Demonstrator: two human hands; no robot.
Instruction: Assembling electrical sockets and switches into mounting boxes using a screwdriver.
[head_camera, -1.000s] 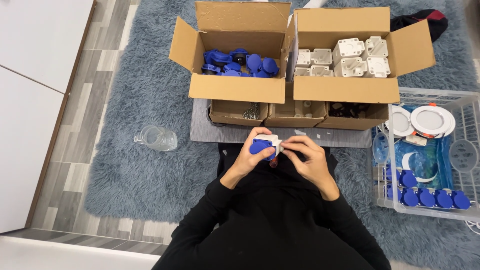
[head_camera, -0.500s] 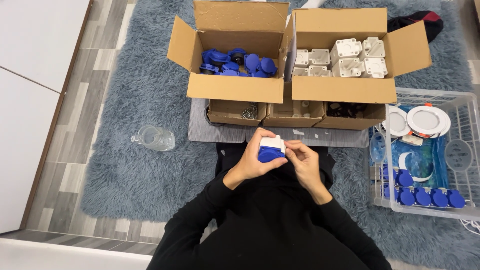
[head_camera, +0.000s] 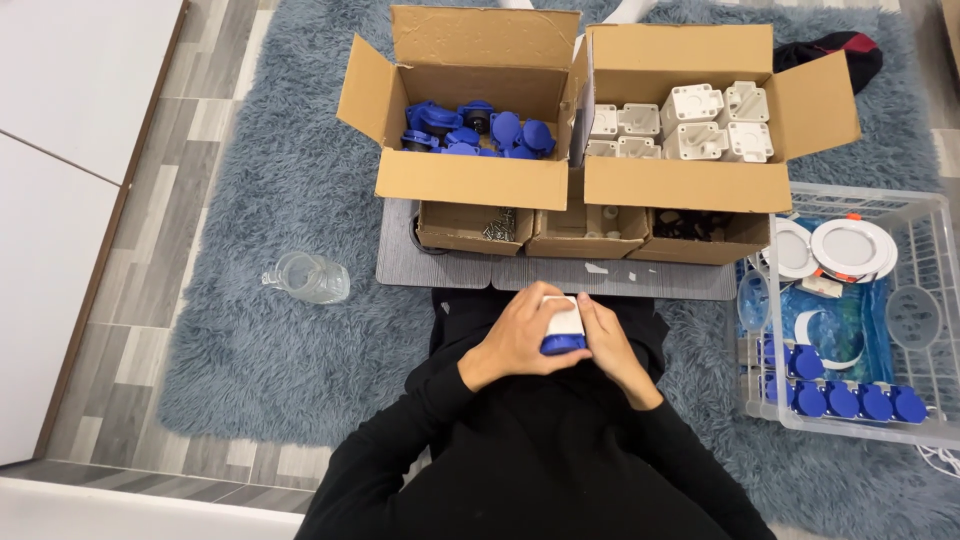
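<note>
Both hands meet over my lap on one small part, a white housing with a blue piece (head_camera: 563, 328) at its near end. My left hand (head_camera: 517, 335) wraps its left side and my right hand (head_camera: 611, 343) clasps its right side. Black sleeves cover both arms. Past the hands lies a grey mat (head_camera: 400, 265). On it stand a cardboard box of blue caps (head_camera: 470, 180) and a cardboard box of white housings (head_camera: 680, 185).
Three small cardboard trays (head_camera: 585, 228) with screws and small parts sit in front of the big boxes. A white wire basket (head_camera: 935, 330) at right holds round white discs and blue caps. A clear glass jar (head_camera: 308, 278) lies on the blue-grey shag rug (head_camera: 240, 340).
The hands and the part have dropped a little nearer to my body, and the part has been turned so that its white side faces up with the blue piece at the near end.
</note>
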